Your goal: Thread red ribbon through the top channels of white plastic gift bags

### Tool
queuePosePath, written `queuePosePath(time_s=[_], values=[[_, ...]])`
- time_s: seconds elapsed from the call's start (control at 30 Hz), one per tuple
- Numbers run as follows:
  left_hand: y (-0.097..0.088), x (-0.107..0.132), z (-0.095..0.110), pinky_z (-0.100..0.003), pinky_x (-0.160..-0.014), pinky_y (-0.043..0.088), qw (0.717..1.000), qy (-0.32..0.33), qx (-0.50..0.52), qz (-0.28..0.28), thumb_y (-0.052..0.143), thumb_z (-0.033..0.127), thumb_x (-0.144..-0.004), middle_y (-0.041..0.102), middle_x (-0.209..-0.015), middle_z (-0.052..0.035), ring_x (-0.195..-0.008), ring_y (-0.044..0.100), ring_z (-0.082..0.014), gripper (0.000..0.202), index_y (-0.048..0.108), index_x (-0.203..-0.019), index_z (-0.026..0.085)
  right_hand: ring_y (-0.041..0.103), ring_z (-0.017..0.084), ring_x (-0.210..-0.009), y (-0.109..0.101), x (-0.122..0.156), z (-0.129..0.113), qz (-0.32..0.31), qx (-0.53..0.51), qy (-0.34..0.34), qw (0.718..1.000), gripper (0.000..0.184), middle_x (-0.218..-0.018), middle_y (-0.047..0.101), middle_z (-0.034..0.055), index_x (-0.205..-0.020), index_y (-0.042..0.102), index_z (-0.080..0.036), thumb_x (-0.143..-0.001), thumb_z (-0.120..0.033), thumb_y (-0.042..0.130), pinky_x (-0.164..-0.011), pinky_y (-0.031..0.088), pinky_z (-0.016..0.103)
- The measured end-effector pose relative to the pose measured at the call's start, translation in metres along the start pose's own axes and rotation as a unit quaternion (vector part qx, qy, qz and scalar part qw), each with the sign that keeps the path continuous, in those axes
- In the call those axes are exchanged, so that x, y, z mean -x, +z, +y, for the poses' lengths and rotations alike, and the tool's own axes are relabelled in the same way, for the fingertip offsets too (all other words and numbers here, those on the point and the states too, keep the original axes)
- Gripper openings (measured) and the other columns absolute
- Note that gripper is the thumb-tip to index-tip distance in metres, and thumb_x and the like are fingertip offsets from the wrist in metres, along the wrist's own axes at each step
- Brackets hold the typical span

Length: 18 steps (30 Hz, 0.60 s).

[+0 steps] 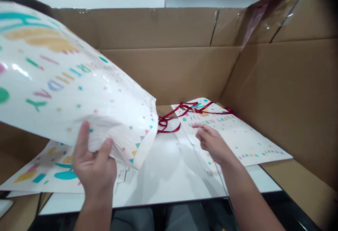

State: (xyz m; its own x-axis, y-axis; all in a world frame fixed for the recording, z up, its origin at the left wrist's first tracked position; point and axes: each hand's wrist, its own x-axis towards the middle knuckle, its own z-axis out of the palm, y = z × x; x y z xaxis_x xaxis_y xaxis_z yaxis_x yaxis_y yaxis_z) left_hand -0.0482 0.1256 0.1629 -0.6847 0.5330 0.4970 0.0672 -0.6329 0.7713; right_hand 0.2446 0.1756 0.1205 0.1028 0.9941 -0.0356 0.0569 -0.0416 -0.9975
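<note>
My left hand [95, 164] grips a large, glossy white birthday-print sheet [79, 93] near its lower edge, thumb and a finger on the near face. The sheet is raised and bowed toward the upper left; whether it is a flat bag I cannot tell. Over a similar printed sheet [232, 136] at the right hovers my right hand [211, 141], index finger stretched out and the others loosely curled, with nothing visible in them. Dark red ribbon [190, 109] lies in loops across that sheet's far end. Another printed sheet [44, 174] lies under the raised one at left.
Tall brown cardboard walls [169, 72] enclose the back and right of the white work surface [169, 174]. Clear tape [255, 23] covers the back right corner. Thin transparent edges [194, 148] show beside the right sheet. My legs [185, 218] are below the front edge.
</note>
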Motion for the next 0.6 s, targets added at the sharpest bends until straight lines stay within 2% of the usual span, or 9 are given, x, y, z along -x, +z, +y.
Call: queuePosePath(time_s=[0.07, 0.17, 0.3, 0.37, 0.43, 0.5, 0.6], values=[[-0.021, 0.018, -0.031, -0.045, -0.110, 0.049, 0.994, -0.107, 0.006, 0.028, 0.076, 0.016, -0.073, 0.064, -0.138, -0.0011, -0.133, 0.056, -0.0279, 0.073, 0.055, -0.142, 0.031, 0.036, 0.006, -0.050, 0.023, -0.028, 0.012, -0.067, 0.173, 0.043, 0.982, 0.042, -0.063, 0.044, -0.0075, -0.125, 0.056, -0.018, -0.089, -0.042, 0.056, -0.047, 0.030, 0.017], [-0.043, 0.035, -0.070, -0.044, -0.107, 0.051, 0.972, -0.233, -0.038, 0.017, 0.067, 0.021, -0.087, 0.055, -0.147, -0.0098, -0.131, 0.057, -0.0269, 0.074, 0.036, -0.153, 0.031, 0.047, 0.008, -0.056, 0.048, -0.064, 0.033, -0.084, 0.287, 0.074, 0.951, 0.037, -0.066, 0.054, -0.0039, -0.125, 0.057, -0.015, -0.091, -0.031, 0.059, -0.054, 0.038, 0.019], [-0.062, 0.049, -0.102, -0.040, -0.112, 0.046, 0.950, -0.277, -0.141, -0.029, 0.058, 0.026, -0.094, 0.044, -0.156, -0.0107, -0.141, 0.047, -0.0235, 0.070, 0.027, -0.156, 0.029, 0.058, 0.011, -0.069, 0.067, -0.094, 0.054, -0.082, 0.377, 0.086, 0.918, 0.025, -0.079, 0.063, 0.0014, -0.110, 0.063, -0.012, -0.092, -0.028, 0.065, -0.068, 0.050, 0.025], [-0.064, 0.054, -0.107, -0.038, -0.113, 0.045, 0.938, -0.314, -0.134, -0.057, 0.057, 0.023, -0.093, 0.040, -0.159, -0.0085, -0.142, 0.045, -0.0220, 0.070, 0.027, -0.156, 0.030, 0.062, 0.013, -0.080, 0.072, -0.102, 0.059, -0.074, 0.417, 0.075, 0.903, 0.021, -0.088, 0.065, 0.0034, -0.099, 0.065, -0.011, -0.094, -0.031, 0.064, -0.077, 0.053, 0.030], [-0.060, 0.058, -0.105, -0.035, -0.110, 0.048, 0.915, -0.377, -0.111, -0.094, 0.059, 0.020, -0.091, 0.040, -0.158, -0.0086, -0.139, 0.049, -0.0215, 0.072, 0.028, -0.155, 0.029, 0.064, 0.016, -0.090, 0.075, -0.106, 0.060, -0.059, 0.449, 0.058, 0.890, 0.023, -0.096, 0.067, 0.0056, -0.094, 0.066, -0.011, -0.094, -0.034, 0.064, -0.085, 0.054, 0.033], [-0.054, 0.061, -0.100, -0.034, -0.099, 0.056, 0.877, -0.444, -0.107, -0.150, 0.060, 0.019, -0.090, 0.050, -0.149, -0.0132, -0.124, 0.061, -0.0223, 0.075, 0.027, -0.156, 0.025, 0.064, 0.017, -0.096, 0.075, -0.108, 0.056, -0.036, 0.476, 0.041, 0.878, 0.024, -0.101, 0.067, 0.0070, -0.095, 0.066, -0.011, -0.094, -0.035, 0.064, -0.089, 0.053, 0.035], [-0.045, 0.063, -0.088, -0.031, -0.075, 0.061, 0.805, -0.503, -0.139, -0.283, 0.060, 0.022, -0.091, 0.066, -0.122, -0.0165, -0.095, 0.073, -0.0214, 0.082, 0.016, -0.160, 0.020, 0.065, 0.018, -0.100, 0.066, -0.111, 0.038, 0.015, 0.505, 0.005, 0.863, 0.025, -0.103, 0.069, 0.0074, -0.098, 0.068, -0.012, -0.096, -0.036, 0.060, -0.093, 0.051, 0.038]])
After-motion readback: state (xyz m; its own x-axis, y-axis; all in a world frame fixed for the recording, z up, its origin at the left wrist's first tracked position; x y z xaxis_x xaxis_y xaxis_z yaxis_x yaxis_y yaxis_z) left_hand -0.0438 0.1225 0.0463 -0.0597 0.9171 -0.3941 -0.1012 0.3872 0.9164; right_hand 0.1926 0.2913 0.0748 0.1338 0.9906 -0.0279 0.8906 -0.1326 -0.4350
